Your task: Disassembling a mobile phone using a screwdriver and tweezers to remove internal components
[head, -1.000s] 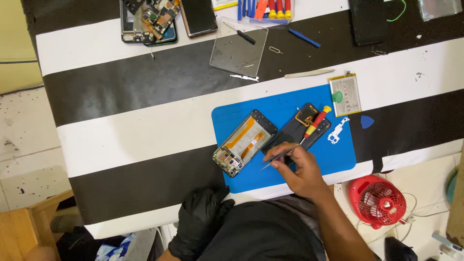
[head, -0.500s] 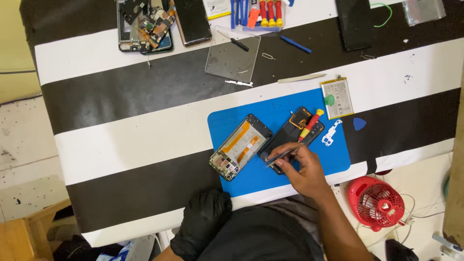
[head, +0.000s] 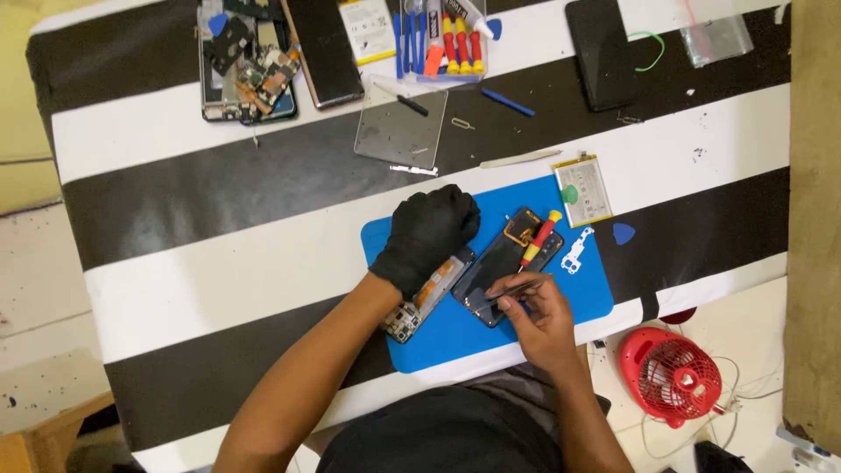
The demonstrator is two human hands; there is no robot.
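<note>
My left hand (head: 427, 235), in a black glove, rests on the upper part of an opened phone body (head: 419, 307) lying on a blue mat (head: 455, 337). My bare right hand (head: 536, 322) pinches thin metal tweezers (head: 512, 290), with their tip over a dark phone back panel (head: 501, 264) beside the phone body. A red and yellow screwdriver (head: 540, 239) lies across that panel. A small white bracket (head: 577, 250) sits on the mat to the right.
A phone battery (head: 583, 190) and a blue pick (head: 623, 233) lie right of the mat. Farther back are a clear plate (head: 400, 129), a tool tray (head: 442, 39), dismantled phones (head: 248, 66) and a dark phone (head: 602, 52). A red fan (head: 671, 377) stands on the floor.
My gloved left hand has come up from my lap and now lies on the opened phone body. My right hand stays by the dark back panel with the tweezers.
</note>
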